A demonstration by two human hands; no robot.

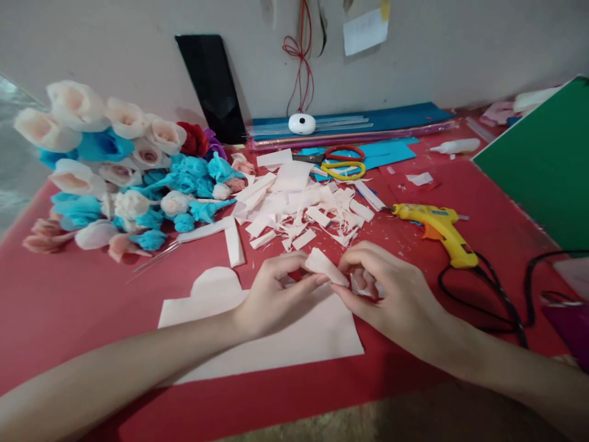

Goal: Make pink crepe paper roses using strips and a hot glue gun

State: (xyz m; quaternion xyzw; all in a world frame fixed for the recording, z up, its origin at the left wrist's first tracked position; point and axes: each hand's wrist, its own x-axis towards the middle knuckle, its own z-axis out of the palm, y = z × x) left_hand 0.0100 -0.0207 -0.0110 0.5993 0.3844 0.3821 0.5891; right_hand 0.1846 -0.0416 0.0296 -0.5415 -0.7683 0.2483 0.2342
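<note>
Between my two hands is a small pale pink piece of crepe paper (324,265), shaped like a petal. My left hand (276,294) pinches its left side between thumb and fingers. On its lower right end, my right hand (391,294) grips it with thumb and fingertips. Beneath the hands lies a larger pale sheet of paper (276,350), with a rounded paper piece (215,282) at its upper left edge. Another pale bit shows under the right fingers, partly hidden.
Paper scraps (299,209) are heaped beyond my hands, near scissors (340,162). A yellow glue gun (439,228) with a black cord lies to the right. Paper flowers (124,178) crowd the left. A phone (212,86) leans on the wall; a green board (547,166) stands right.
</note>
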